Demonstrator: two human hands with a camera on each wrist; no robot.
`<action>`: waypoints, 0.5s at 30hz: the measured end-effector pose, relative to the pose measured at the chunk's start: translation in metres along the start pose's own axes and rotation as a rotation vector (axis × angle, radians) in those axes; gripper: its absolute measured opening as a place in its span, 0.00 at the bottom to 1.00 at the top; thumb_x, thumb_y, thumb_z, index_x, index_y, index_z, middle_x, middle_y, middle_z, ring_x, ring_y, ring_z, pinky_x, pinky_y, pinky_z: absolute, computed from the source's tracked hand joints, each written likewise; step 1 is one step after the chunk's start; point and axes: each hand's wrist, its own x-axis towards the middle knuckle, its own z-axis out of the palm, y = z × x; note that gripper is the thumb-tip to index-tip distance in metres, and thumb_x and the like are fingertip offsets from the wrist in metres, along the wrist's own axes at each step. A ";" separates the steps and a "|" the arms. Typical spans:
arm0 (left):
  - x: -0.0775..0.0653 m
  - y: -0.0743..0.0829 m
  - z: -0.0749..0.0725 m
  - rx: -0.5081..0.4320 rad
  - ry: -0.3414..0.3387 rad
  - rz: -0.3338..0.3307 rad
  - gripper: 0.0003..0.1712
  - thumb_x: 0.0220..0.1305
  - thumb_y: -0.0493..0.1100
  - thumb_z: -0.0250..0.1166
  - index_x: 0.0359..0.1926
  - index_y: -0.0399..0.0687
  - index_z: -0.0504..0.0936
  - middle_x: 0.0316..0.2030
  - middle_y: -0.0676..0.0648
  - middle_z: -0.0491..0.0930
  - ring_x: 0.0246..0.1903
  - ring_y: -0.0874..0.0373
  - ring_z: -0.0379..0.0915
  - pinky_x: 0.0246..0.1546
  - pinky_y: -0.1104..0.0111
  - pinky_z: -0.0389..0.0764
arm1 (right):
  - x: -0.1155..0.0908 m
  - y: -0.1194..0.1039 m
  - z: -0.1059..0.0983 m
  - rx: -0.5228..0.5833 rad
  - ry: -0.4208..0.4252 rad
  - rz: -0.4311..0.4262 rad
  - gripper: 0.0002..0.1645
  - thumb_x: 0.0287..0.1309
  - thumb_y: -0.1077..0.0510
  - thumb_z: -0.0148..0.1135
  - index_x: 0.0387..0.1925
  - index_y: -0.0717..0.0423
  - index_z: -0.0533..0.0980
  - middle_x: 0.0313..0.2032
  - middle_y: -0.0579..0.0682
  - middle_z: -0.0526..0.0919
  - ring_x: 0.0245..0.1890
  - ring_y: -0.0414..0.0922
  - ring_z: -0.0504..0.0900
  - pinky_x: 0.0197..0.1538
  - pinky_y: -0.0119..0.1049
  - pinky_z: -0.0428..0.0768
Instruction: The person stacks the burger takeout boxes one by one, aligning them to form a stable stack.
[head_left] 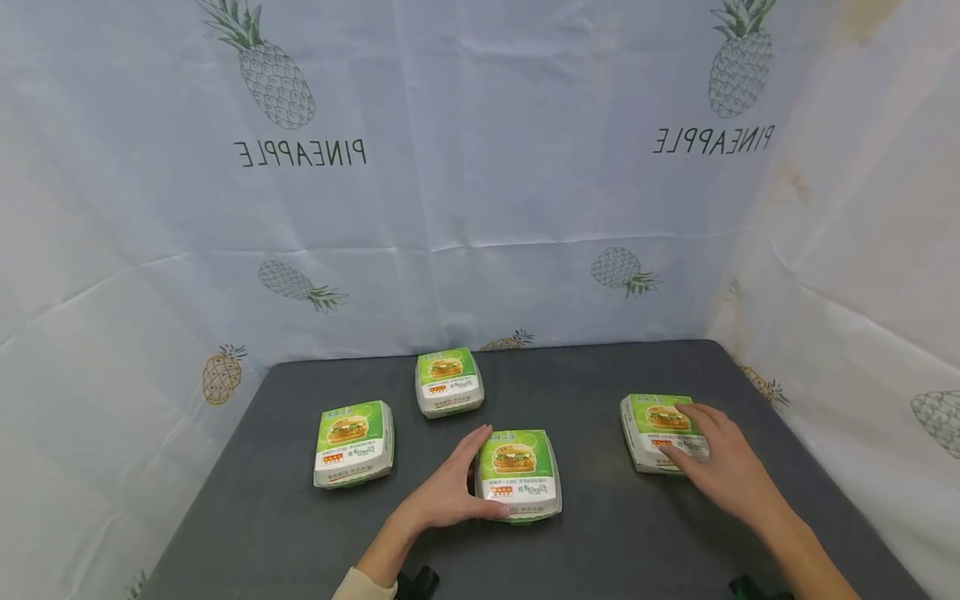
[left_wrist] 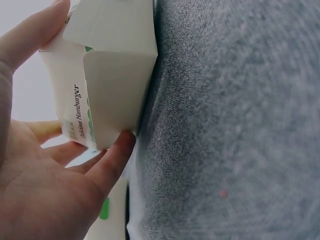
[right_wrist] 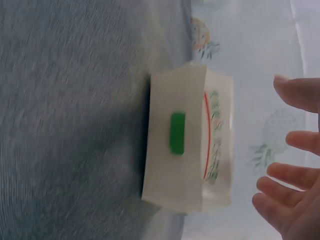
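My left hand (head_left: 450,487) holds a green-and-white hamburger box (head_left: 519,475) by its left side, thumb at the front edge and fingers toward the back. The left wrist view shows the thumb and fingers around the same white carton (left_wrist: 117,95), which bears the words "Delicious Hamburger". At the right, my right hand (head_left: 723,458) hovers by another hamburger box (head_left: 660,421), overlapping its right part in the head view. From the right wrist, that box (right_wrist: 180,140) appears apart from the spread fingers (right_wrist: 287,192). Both boxes are closed.
Two more hamburger boxes stand on the dark grey table (head_left: 585,550): one at the left (head_left: 354,444) and one at the back (head_left: 450,383). White cloth (head_left: 480,183) printed with pineapples hangs behind the table and along both sides.
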 end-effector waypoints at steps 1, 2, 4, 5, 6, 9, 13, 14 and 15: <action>0.000 0.000 0.000 0.001 -0.001 0.000 0.66 0.54 0.56 0.79 0.82 0.48 0.46 0.80 0.43 0.43 0.72 0.48 0.55 0.63 0.58 0.72 | 0.001 0.004 0.000 -0.001 -0.017 0.015 0.43 0.62 0.47 0.73 0.69 0.66 0.66 0.66 0.71 0.64 0.63 0.73 0.62 0.52 0.72 0.67; 0.000 0.001 0.000 -0.002 -0.003 0.001 0.66 0.54 0.55 0.79 0.82 0.47 0.46 0.80 0.42 0.43 0.72 0.47 0.55 0.63 0.58 0.72 | 0.001 0.008 0.000 -0.003 -0.037 0.029 0.45 0.62 0.46 0.72 0.70 0.66 0.65 0.66 0.72 0.63 0.63 0.75 0.61 0.52 0.73 0.66; 0.000 0.001 0.000 -0.002 -0.006 0.002 0.66 0.54 0.55 0.79 0.82 0.47 0.46 0.80 0.41 0.43 0.72 0.47 0.55 0.63 0.58 0.73 | 0.003 0.015 0.000 0.002 -0.072 0.055 0.49 0.62 0.43 0.72 0.71 0.67 0.63 0.68 0.73 0.60 0.64 0.77 0.59 0.52 0.75 0.64; 0.000 0.001 0.000 0.001 -0.006 0.001 0.66 0.54 0.56 0.79 0.82 0.47 0.46 0.80 0.41 0.43 0.72 0.47 0.55 0.62 0.59 0.73 | 0.003 0.019 0.000 0.004 -0.084 0.065 0.50 0.61 0.42 0.72 0.72 0.68 0.62 0.68 0.74 0.59 0.65 0.77 0.58 0.52 0.75 0.64; 0.000 0.000 0.000 0.003 -0.005 0.002 0.66 0.54 0.56 0.79 0.82 0.47 0.46 0.80 0.41 0.43 0.72 0.47 0.55 0.62 0.59 0.73 | 0.004 0.023 0.001 0.009 -0.099 0.074 0.51 0.61 0.41 0.72 0.72 0.68 0.61 0.69 0.75 0.58 0.65 0.78 0.57 0.53 0.76 0.63; 0.000 0.000 0.000 0.007 -0.005 0.000 0.66 0.55 0.56 0.79 0.82 0.48 0.45 0.80 0.40 0.43 0.73 0.47 0.55 0.62 0.59 0.73 | 0.007 0.034 0.002 0.035 -0.140 0.104 0.55 0.61 0.40 0.71 0.74 0.70 0.58 0.71 0.77 0.54 0.67 0.79 0.55 0.54 0.76 0.61; 0.000 0.000 0.000 0.009 -0.002 -0.005 0.66 0.54 0.56 0.79 0.82 0.48 0.45 0.80 0.40 0.43 0.73 0.46 0.55 0.63 0.58 0.73 | 0.009 0.046 0.003 0.078 -0.192 0.135 0.58 0.61 0.41 0.71 0.76 0.70 0.53 0.72 0.78 0.50 0.68 0.79 0.52 0.55 0.76 0.62; 0.000 0.000 0.000 0.010 0.000 -0.008 0.66 0.54 0.57 0.79 0.82 0.48 0.46 0.80 0.41 0.43 0.73 0.47 0.55 0.62 0.58 0.73 | 0.009 0.048 0.003 0.093 -0.202 0.144 0.59 0.61 0.41 0.71 0.76 0.70 0.52 0.72 0.79 0.49 0.68 0.79 0.52 0.55 0.75 0.63; 0.000 0.000 0.000 0.007 0.001 -0.009 0.67 0.54 0.57 0.79 0.82 0.47 0.45 0.80 0.42 0.43 0.72 0.47 0.55 0.62 0.59 0.73 | 0.009 0.051 0.003 0.106 -0.212 0.150 0.59 0.61 0.41 0.71 0.77 0.69 0.51 0.72 0.79 0.48 0.68 0.79 0.52 0.54 0.75 0.63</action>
